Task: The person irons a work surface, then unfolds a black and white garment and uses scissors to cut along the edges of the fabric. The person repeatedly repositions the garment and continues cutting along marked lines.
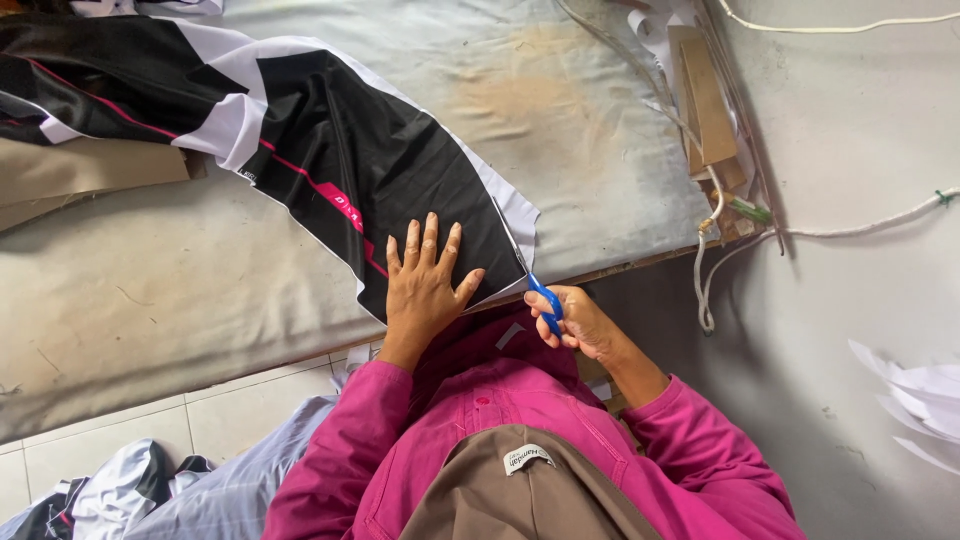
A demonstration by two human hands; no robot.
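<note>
My left hand (425,278) lies flat with fingers spread on a black, white and pink printed fabric piece (330,150), pressing its near end onto the padded table. My right hand (578,322) grips blue-handled scissors (540,292) at the table's front edge. The scissor blades run up along the white border at the right edge of the fabric. Pink sleeves cover both my arms.
The cloth-covered table (150,300) is worn and stained. Brown paper patterns (85,170) lie under the fabric at left. Cardboard pieces (705,100) and white cords (705,270) sit at the table's right end. Fabric scraps (120,490) lie on the tiled floor, white paper cuttings (915,400) at right.
</note>
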